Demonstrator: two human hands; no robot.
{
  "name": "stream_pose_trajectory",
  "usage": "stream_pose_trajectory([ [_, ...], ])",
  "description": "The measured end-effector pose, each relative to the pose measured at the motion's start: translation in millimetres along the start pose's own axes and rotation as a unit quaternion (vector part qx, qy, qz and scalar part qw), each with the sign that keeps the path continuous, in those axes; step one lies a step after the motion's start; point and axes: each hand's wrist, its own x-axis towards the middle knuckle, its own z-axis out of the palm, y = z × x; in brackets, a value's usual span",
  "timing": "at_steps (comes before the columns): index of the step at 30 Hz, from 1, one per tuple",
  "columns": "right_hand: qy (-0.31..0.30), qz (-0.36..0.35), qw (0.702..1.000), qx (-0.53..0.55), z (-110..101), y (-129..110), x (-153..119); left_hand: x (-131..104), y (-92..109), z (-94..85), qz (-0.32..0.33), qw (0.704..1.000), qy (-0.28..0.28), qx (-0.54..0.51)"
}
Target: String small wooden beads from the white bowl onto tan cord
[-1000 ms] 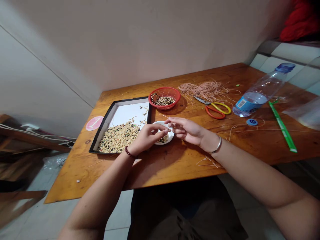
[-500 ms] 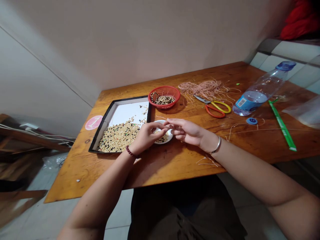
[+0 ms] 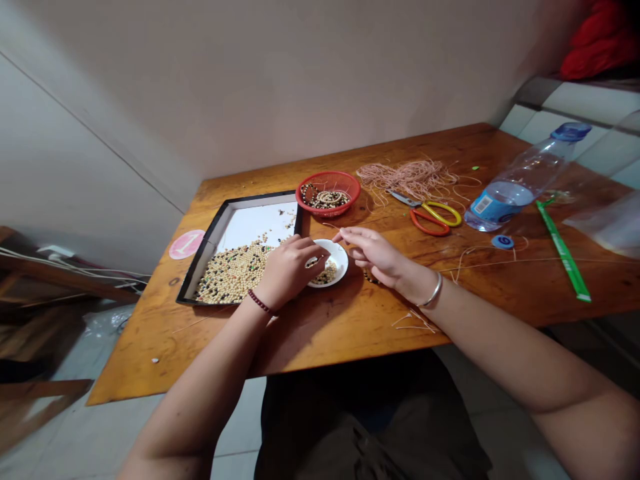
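Right hand (image 3: 375, 253): thumb and index nearly together, pinching a thin cord (image 3: 330, 226); other fingers loosely curled, palm part open. Left hand (image 3: 287, 267): fingers bent in toward the thumb over the bowl's left side, small gap at most; can't tell if a bead is in the fingertips.

Cord is just beyond the bowl; its free end juts from the right fingertips, long axis slanting up-left, tip toward the tray. Short beaded strand (image 3: 370, 277) shows below the right palm, dark and light beads, mostly hidden, so full direction unclear.

Bowl (image 3: 341, 259): white, round, smooth, shallow, loose beads (image 3: 327, 274) inside, tiny and round, mostly cream, some dark.

Left of it, tray (image 3: 250, 220): rectangular, black rim, white bottom, near part thick with cream, black and a few green beads. Behind bowl, red basket (image 3: 327, 212): round, mesh wall, beaded loops in it. To its right, tangle of pink cord (image 3: 410, 179), stringy; scissors (image 3: 423, 207), metal blades pointing up-left, one red and one yellow handle. Clear plastic bottle (image 3: 510, 193), blue label, further right. Table (image 3: 335, 340): brown wood, glossy, grained.
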Motion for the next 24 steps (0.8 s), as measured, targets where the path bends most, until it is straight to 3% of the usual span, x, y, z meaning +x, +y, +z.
stream_pose_trajectory([
  [7,0.019,-0.025,0.999,0.021,-1.5,0.6,2.8,0.0,-0.8,0.3,0.012,0.999,0.015,0.027],
  [15,-0.008,-0.054,0.999,-0.001,-3.2,1.9,5.5,-0.2,-1.6,-2.5,0.028,0.997,0.013,0.074],
  [19,0.020,-0.130,0.984,-0.116,-5.7,9.5,12.8,0.2,-1.4,-3.9,0.029,0.994,0.012,0.109],
  [21,0.036,-0.189,0.960,-0.205,-7.5,14.6,14.9,0.1,-0.7,-4.9,0.031,0.992,0.010,0.124],
  [24,0.042,-0.212,0.912,-0.348,-9.3,19.5,13.3,0.1,0.7,-7.0,0.033,0.989,0.014,0.145],
])
